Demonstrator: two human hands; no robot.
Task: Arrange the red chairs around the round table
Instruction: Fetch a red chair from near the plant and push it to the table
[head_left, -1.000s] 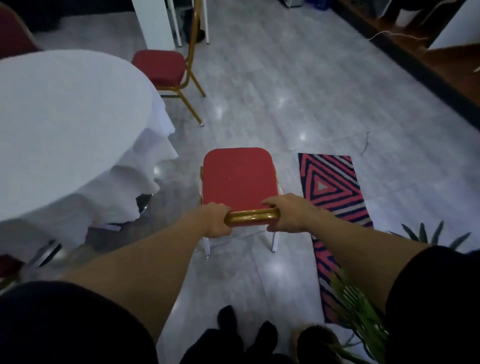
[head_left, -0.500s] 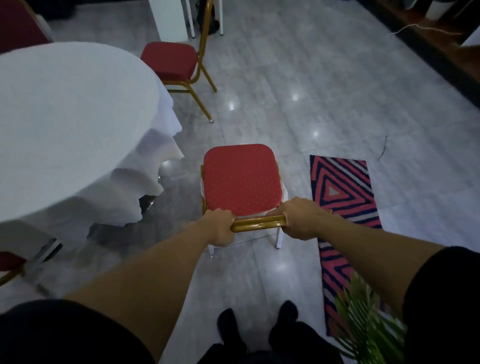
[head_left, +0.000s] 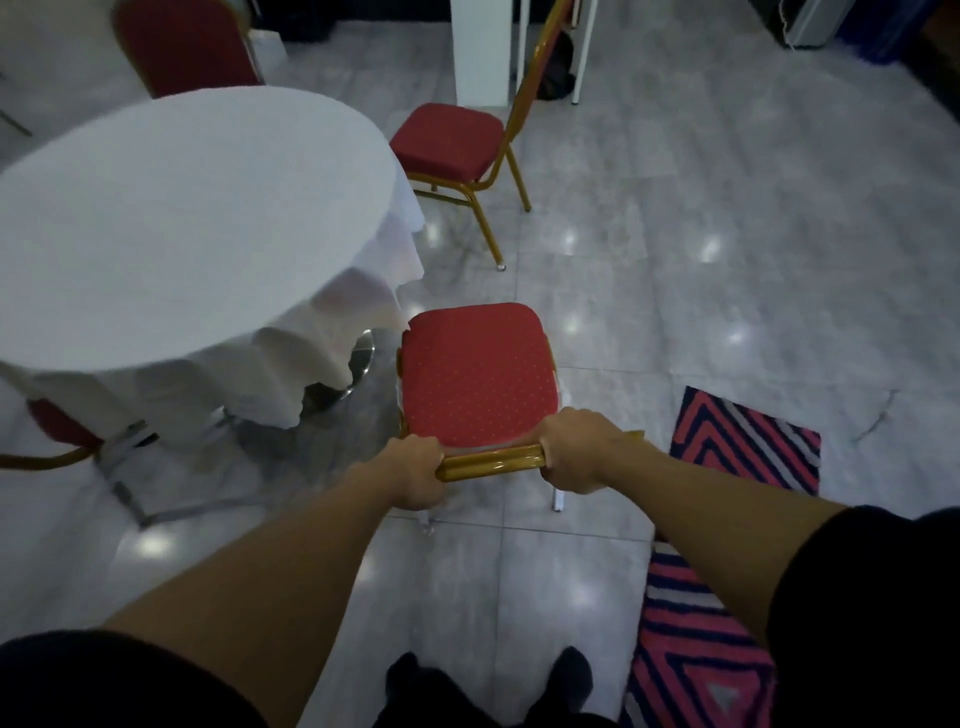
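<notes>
A red chair (head_left: 475, 371) with a gold frame stands in front of me, its seat's front left corner just beside the hanging white cloth of the round table (head_left: 171, 218). My left hand (head_left: 415, 470) and my right hand (head_left: 579, 449) both grip the gold top bar of its backrest. A second red chair (head_left: 449, 140) stands at the table's far right side, facing it. A third red chair (head_left: 187, 44) shows behind the table. Part of another red chair (head_left: 57, 434) pokes out under the cloth at the near left.
A striped red, navy and white rug (head_left: 727, 530) lies on the grey tile floor to my right. A white post (head_left: 480, 49) and thin white legs stand at the back. My dark shoes (head_left: 488, 680) are at the bottom.
The chair in my hands has moved forward and left, closer to the table's cloth. The view has tilted up, showing more of the table and the chair behind it.
</notes>
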